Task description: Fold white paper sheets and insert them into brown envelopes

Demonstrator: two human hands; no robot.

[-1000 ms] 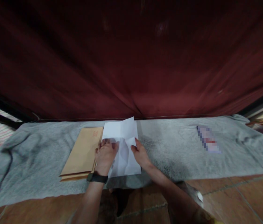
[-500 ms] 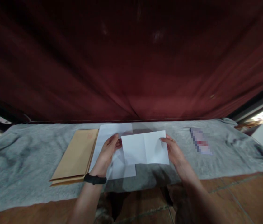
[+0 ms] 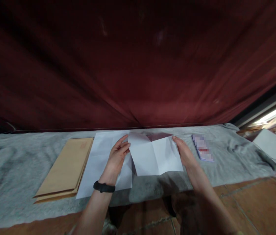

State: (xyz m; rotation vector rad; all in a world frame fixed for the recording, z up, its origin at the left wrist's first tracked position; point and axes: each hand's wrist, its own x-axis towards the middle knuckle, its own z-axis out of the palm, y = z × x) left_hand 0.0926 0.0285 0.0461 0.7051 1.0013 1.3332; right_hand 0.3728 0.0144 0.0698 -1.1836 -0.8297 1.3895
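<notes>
My left hand (image 3: pixel 117 159) and my right hand (image 3: pixel 185 153) hold a creased white sheet of paper (image 3: pixel 156 156) by its left and right edges, just above a grey cloth (image 3: pixel 17 163). The sheet shows a vertical fold line down its middle. My left wrist carries a black band (image 3: pixel 104 187). Under my left hand lies a flat stack of white paper (image 3: pixel 101 163). A pile of tan envelopes (image 3: pixel 65 169) lies to the left of that stack.
A dark red curtain (image 3: pixel 138 65) hangs behind the cloth. A small printed card (image 3: pixel 202 148) lies on the cloth to the right. A white object (image 3: pixel 273 149) sits at the far right edge. Reddish floor tiles (image 3: pixel 257 205) show in front.
Both hands lifted one white sheet off the stack and carried it right. A second ago they pressed on the stack; now they hold the sheet by its two sides.
</notes>
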